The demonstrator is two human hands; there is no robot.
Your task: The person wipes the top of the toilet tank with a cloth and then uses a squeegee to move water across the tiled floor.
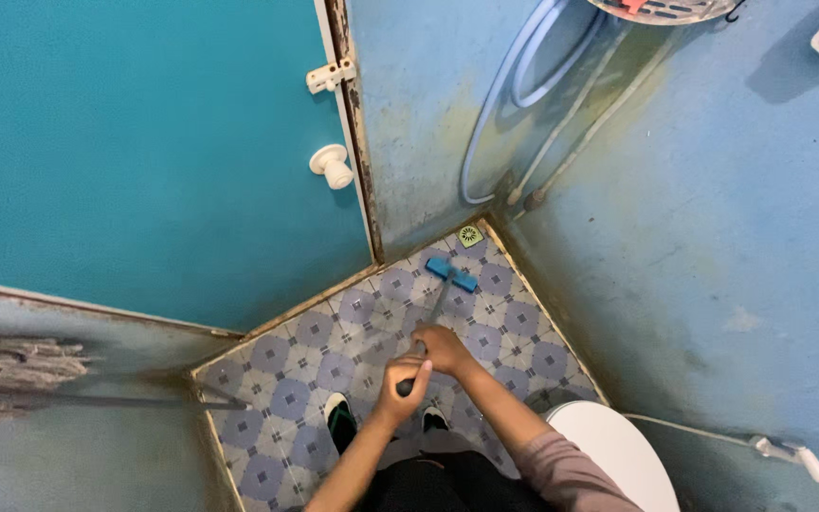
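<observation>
A: Left of frame?

B: Grey mop (11, 370) at the left edge, its handle running right. Teal door (144, 142) upper left, with a white latch (330, 76) and a white knob (332, 166).

A: Centre?

B: Left hand (400, 384) and right hand (443, 348) both have fingers clenched on the handle of a blue-headed floor scrubber (451, 274). Its head rests on the patterned tile floor (286, 398), near the green drain cover (469, 235) in the corner.

A: Right?

B: Hose (504, 104) looped on the blue wall (713, 237). A wire basket (661, 9) at the top edge holds something red, too cropped to identify. White toilet lid (618, 450) lower right.
</observation>
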